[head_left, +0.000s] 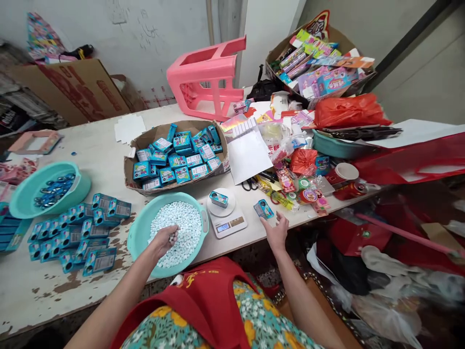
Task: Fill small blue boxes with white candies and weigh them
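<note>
My left hand (166, 240) is over a turquoise basin (132, 246) of small white candies (185, 220), its fingers curled round a few of them. My right hand (276, 230) is just in front of a small blue tin (264, 209) lying on the table; its fingers are apart and hold nothing. The thumb tip is close to the tin's near edge, and I cannot tell whether it touches. Between my hands a second blue tin (219, 199) rests on the pan of a white digital scale (232, 226) with a lit display.
Behind the basin stands a cardboard box (178, 186) full of blue tins. Left are rows of open blue tins (99, 261) and a turquoise basin (78, 186) of shiny blue pieces. Scissors (250, 184), candy packets (285, 178) and a cup (343, 173) crowd the right. A pink stool (203, 63) lies behind.
</note>
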The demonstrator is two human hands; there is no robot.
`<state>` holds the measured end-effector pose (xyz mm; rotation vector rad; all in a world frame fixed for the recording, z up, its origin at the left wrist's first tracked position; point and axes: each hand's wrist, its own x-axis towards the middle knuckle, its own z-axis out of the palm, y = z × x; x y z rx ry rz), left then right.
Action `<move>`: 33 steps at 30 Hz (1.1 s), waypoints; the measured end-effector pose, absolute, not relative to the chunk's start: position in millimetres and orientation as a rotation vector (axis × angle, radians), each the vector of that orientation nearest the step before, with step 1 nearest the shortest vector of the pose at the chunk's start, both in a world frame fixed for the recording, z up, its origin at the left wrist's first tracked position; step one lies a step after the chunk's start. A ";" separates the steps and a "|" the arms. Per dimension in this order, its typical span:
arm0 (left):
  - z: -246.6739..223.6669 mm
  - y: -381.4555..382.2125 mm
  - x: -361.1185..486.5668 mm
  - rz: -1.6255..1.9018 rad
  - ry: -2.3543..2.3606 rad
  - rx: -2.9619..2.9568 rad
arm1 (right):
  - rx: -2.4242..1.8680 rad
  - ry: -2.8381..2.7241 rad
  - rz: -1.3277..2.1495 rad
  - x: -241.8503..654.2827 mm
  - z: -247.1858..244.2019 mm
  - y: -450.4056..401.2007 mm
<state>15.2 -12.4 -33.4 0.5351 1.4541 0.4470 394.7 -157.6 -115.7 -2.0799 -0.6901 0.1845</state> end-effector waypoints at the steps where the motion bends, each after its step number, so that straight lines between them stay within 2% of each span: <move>1: -28.2 -9.5 23.4 0.447 1.458 0.560 | -2.086 -0.707 0.206 396.3 -120.6 -154.7; 6: -6.5 21.6 94.6 0.451 1.376 1.135 | -2.070 -0.686 0.331 405.0 -140.9 -145.0; 10: -17.3 47.3 153.5 0.348 1.307 1.774 | -2.060 -0.700 0.377 415.1 -143.6 -137.1; 13: -28.7 54.3 178.5 0.297 1.292 1.888 | -2.059 -0.712 0.424 417.7 -135.7 -134.7; 16: -20.4 52.1 177.3 0.319 1.342 1.881 | -2.064 -0.665 0.493 411.3 -115.5 -144.0; 21: 38.5 44.4 103.2 0.498 1.679 1.901 | -2.282 -0.607 0.432 397.2 -81.4 -145.7; 24: 76.9 28.3 24.5 0.620 2.083 1.794 | -2.176 -0.735 0.560 373.6 -71.0 -117.5; 26: 85.0 17.4 -33.0 0.638 2.353 1.630 | -2.016 -0.841 0.648 351.9 -70.2 -92.6; 29: 56.7 14.6 -112.6 0.579 2.586 1.425 | -1.816 -1.015 0.714 324.9 -81.2 -57.9; 33: -21.2 33.2 -182.9 0.504 2.607 1.245 | -1.736 -1.127 0.716 310.5 -100.6 -34.3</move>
